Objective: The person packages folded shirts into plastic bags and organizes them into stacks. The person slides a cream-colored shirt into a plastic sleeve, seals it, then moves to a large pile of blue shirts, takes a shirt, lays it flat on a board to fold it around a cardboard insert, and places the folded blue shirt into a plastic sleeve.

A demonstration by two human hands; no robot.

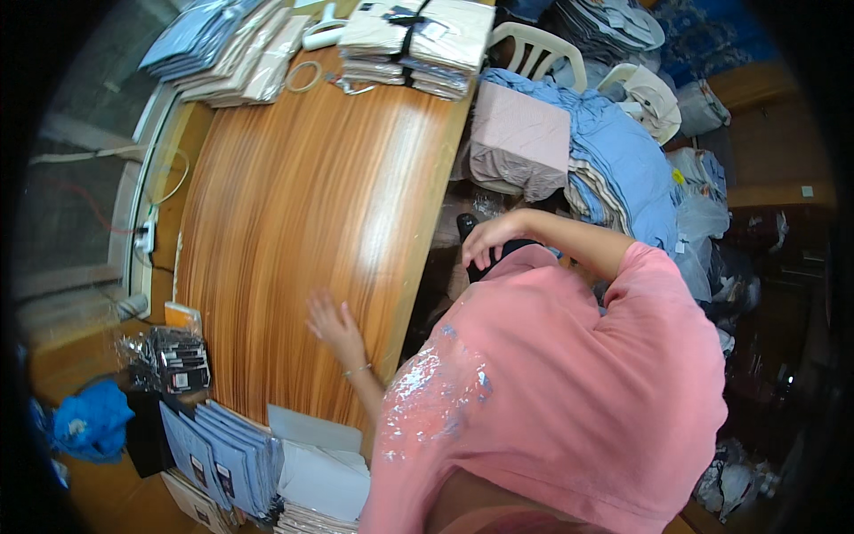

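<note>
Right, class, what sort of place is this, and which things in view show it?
Probably a small fabric-goods workroom or stockroom: a long brown wood-grain table, a black-strapped rectangular bundle of folded cream cloth on its far end, and a large light-blue fabric heap to its right.

glare on tabletop (pixel 285 214), blurred left hand (pixel 336 327)

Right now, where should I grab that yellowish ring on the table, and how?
I'd pinch the ring by its near rim, a finger in the hole and your thumb outside. Come from the near side, across the table: it seems to lie flat, with the left cloth stack and right cloth stack on either side.
</note>
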